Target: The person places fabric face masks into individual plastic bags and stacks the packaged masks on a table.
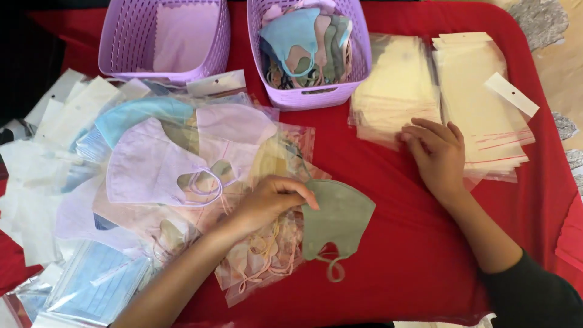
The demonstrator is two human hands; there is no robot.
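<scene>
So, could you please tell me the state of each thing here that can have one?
Left basket: upright, nearly empty.
Right basket: upright, filled with loose masks.
Green mask: unbagged, flat on the red cloth, pinched by the left hand.
Empty bags: stacked flat, right hand resting on them.
Bagged masks: sealed, piled loosely.

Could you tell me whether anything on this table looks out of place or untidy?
One white header card lies askew on the stack of clear bags. The packed masks sprawl in a loose heap at left.
</scene>
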